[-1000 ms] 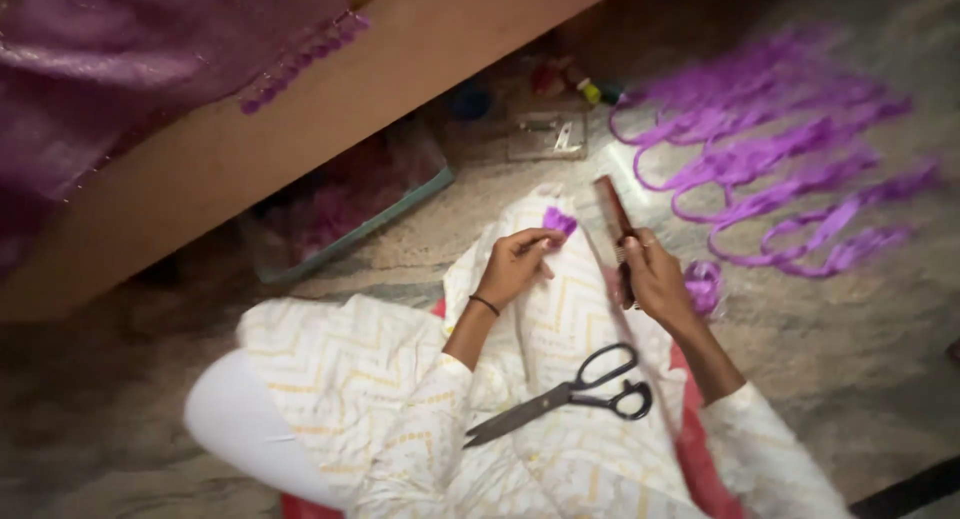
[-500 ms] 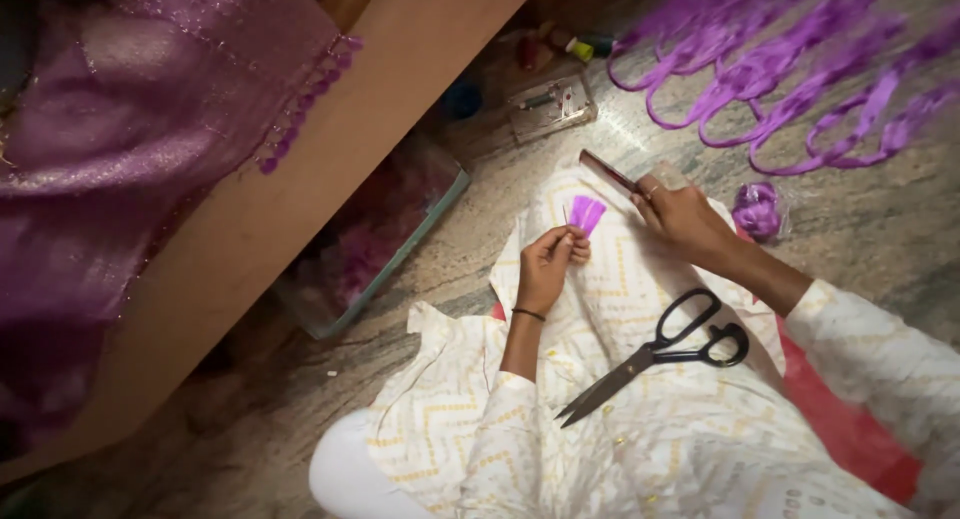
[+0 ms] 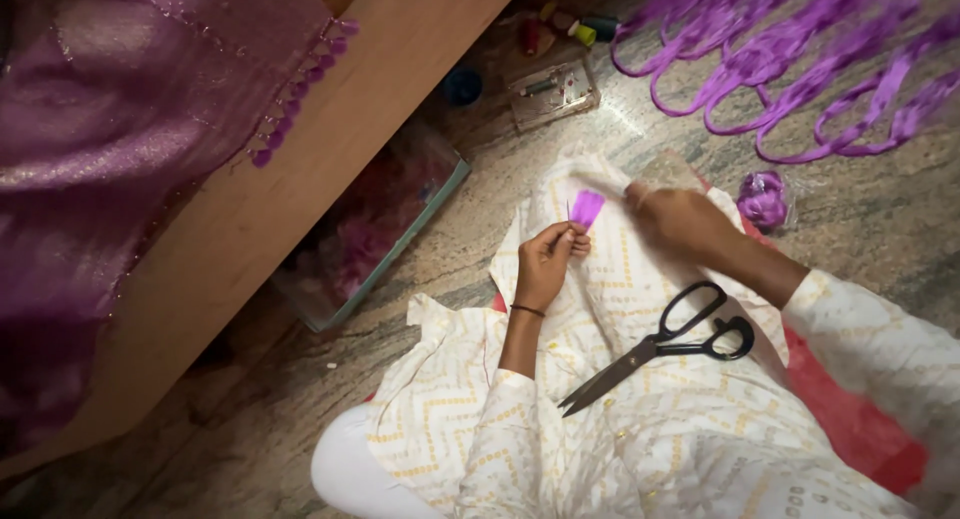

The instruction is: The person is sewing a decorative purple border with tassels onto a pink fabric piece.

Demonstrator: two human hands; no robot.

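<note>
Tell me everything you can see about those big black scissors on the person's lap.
The scissors are large, with two black looped handles and long dark metal blades that look shut or nearly so. They lie flat and untouched on the cream patterned garment over the lap, handles up-right, tips down-left. Neither the left hand nor the right hand touches them.

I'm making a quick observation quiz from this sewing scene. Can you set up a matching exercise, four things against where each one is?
Things:
1. purple tassel
2. black scissors
3. purple cords
4. clear box

Places:
A. looped on the floor, upper right
B. on the floor beside the wooden board
C. pinched in the left hand's fingertips
D. lying on the person's lap

Pairs: 1-C, 2-D, 3-A, 4-B
</note>
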